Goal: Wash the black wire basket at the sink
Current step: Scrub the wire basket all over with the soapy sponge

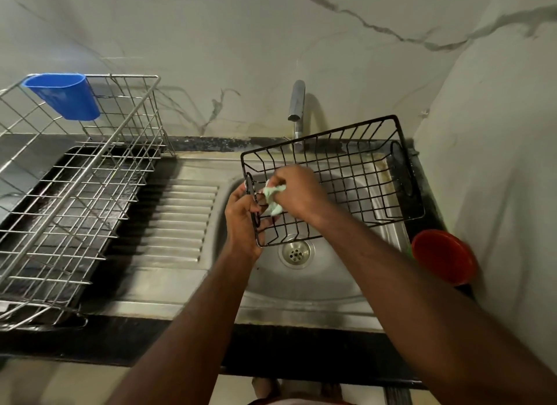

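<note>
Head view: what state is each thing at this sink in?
Black wire basket: tilted, lifted over the sink.
Left hand: grips the basket's left end.
Right hand: holds green cloth inside basket.
Tap: no water seen running.
Blue cup: hung on steel rack's rim.
Red bowl: upright beside sink.

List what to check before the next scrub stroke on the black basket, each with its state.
1. Left hand grips the basket's left end: ok.
2. Right hand pinches the green cloth against the wires: ok.
3. Basket held over the sink bowl: ok.
4. Drain uncovered: ok.
5. Water from the tap: cannot tell, no stream shows.
</note>
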Motion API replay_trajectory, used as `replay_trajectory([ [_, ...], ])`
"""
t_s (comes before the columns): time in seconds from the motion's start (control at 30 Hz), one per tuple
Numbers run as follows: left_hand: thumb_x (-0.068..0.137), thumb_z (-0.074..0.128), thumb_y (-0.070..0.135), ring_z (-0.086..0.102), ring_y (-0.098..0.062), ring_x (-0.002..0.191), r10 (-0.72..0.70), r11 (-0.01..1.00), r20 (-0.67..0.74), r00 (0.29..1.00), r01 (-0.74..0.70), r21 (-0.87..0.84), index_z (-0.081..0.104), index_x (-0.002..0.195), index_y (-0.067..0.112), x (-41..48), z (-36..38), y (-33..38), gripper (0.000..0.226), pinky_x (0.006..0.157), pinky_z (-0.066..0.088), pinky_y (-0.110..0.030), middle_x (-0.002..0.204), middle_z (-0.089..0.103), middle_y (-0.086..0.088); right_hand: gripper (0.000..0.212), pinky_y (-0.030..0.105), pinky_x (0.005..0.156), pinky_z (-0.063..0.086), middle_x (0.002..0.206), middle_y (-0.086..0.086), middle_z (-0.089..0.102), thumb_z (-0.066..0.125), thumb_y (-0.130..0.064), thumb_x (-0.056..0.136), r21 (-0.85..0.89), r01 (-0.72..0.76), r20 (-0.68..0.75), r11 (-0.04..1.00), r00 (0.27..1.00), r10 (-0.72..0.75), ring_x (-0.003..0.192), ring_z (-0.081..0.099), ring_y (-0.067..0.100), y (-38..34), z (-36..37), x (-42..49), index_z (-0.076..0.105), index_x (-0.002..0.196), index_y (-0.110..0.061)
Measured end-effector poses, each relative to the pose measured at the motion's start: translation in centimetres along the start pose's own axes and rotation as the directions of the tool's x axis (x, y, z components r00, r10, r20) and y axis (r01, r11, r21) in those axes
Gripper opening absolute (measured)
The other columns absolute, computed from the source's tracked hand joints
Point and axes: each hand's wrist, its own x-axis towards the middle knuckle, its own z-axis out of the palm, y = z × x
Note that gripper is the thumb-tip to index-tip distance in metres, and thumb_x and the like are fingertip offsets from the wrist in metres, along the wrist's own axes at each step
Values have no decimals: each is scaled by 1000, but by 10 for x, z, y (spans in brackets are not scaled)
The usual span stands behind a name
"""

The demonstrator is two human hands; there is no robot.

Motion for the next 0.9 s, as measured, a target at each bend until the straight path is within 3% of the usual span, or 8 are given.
replay_trajectory([
  [0.07, 53, 45, 6, 59, -22, 78, -8, 1000, -15, 1000, 8, 28, 58, 104, 4, 3, -1, 0, 52, 75, 48, -42, 83, 61, -8, 15, 16, 53, 40, 94, -3, 64, 71, -6, 83, -38, 7, -39, 999, 999, -9, 80, 58, 8, -3, -1, 3, 70, 95, -14],
  [0.17, 56, 43, 4, 53, -18, 65, -5, 1000, -22, 1000, 5, -5, 53, 84, 10, 4, 4, 2, 30, 59, 44, -30, 70, 57, -2, 14, 24, 60, 49, 97, 1, 67, 68, -5, 85, -92, 25, 48, 995, 999, -21, 83, 61, 13, -3, 11, 2, 68, 95, -14],
  [0.27, 66, 43, 3, 50, -15, 58, 0, 999, -23, 1000, -1, -41, 50, 76, 13, 5, 2, 3, 16, 51, 44, -25, 64, 53, 0, 11, 36, 70, 58, 97, 3, 67, 71, -4, 82, 74, -48, 141, 996, 989, 37, 83, 66, 16, 1, 8, 1, 66, 88, -13],
  [0.33, 72, 45, 6, 50, -18, 65, 5, 998, -21, 1000, -7, -59, 55, 76, 15, 6, -1, 2, 13, 58, 44, -29, 72, 52, -5, 11, 32, 66, 58, 92, 0, 67, 72, -5, 81, 187, -89, 154, 978, 986, 60, 81, 67, 16, 3, 3, 1, 66, 88, -12],
  [0.43, 81, 46, 13, 51, -16, 64, -7, 1000, -44, 999, 6, -12, 58, 71, 17, 6, -1, 2, 16, 58, 45, -28, 71, 52, -4, 11, 23, 59, 53, 84, -9, 63, 72, -7, 82, 148, -81, 108, 986, 992, 65, 78, 64, 10, 0, 4, 0, 67, 91, -11],
  [0.57, 96, 43, 22, 55, -17, 61, -64, 998, -64, 996, 66, 22, 59, 77, 14, 7, -3, 4, 27, 53, 46, -27, 72, 53, -5, 11, 43, 74, 60, 91, 12, 69, 70, -2, 82, 360, -184, 254, 915, 963, 93, 82, 69, 24, -8, 9, -5, 64, 88, -8],
  [0.77, 99, 39, 25, 60, -14, 52, -95, 995, -49, 994, 93, -38, 66, 62, 14, 12, -5, 7, 47, 47, 48, -21, 58, 59, -1, 16, 37, 70, 61, 100, 25, 67, 69, 6, 82, 593, -258, 363, 763, 931, 32, 87, 71, 32, -17, -3, -16, 63, 95, -1],
  [0.9, 83, 60, 36, 59, -25, 70, -85, 996, -144, 986, 88, 20, 61, 86, 6, 19, -10, 7, 30, 60, 49, -31, 78, 58, -11, 16, 24, 61, 57, 95, 14, 69, 72, 7, 78, 398, -138, 417, 907, 908, -45, 74, 72, 19, -16, -7, -21, 68, 90, -2],
])
